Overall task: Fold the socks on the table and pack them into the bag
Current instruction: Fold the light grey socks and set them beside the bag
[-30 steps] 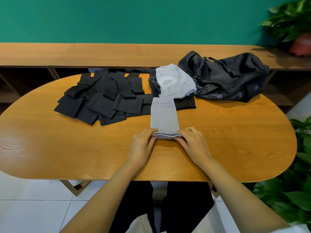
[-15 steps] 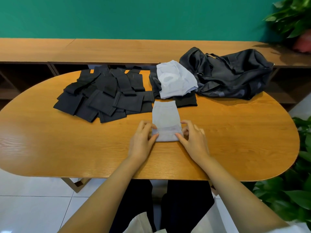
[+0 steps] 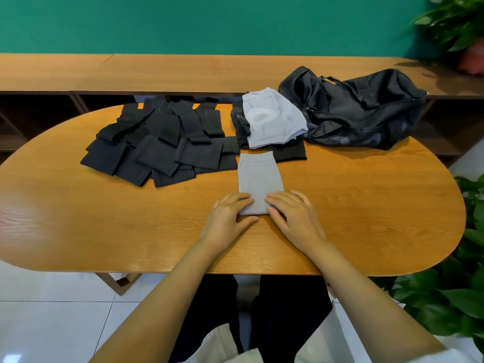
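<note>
My left hand and right hand lie flat, gripping nothing, pressing the near end of the grey sock onto the tabletop, and I reckon lifting unevenly could spring its fold open.

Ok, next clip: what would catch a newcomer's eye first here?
The left hand and right hand lie with flat fingers on the near end of a pale grey sock at the front centre of the table. Behind it to the left sprawls a heap of dark socks. At the back right a black bag slumps beside a light blue pile.
</note>
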